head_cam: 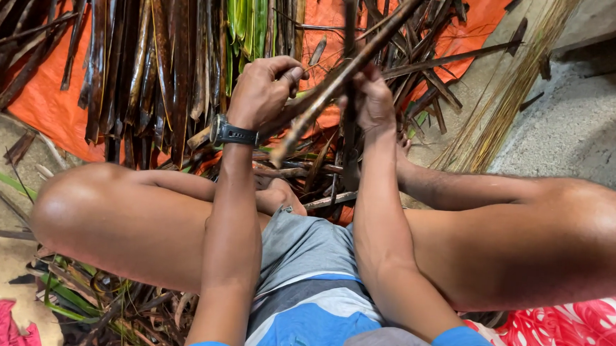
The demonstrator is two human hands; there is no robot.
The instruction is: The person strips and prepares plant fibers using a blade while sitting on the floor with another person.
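Close in: fingers of the left hand curled tight around a long dry brown leaf strip, thumb pressed on top. Right hand grips the same strip just beside it, fingers wrapped and closed; whether it also holds a tool I cannot tell, the spot is blurred. Strip runs tilted, from low between the hands up toward the top right. Dark watch on the left wrist.

Person sits on the floor, knees spread, grey and blue shorts. Beyond the hands: a heap of brown dried palm leaves with a few green ones, lying on an orange tarp. Bundle of thin pale midribs to the right, on the concrete floor. Red flowered cloth under the right thigh; leaf scraps under the left.
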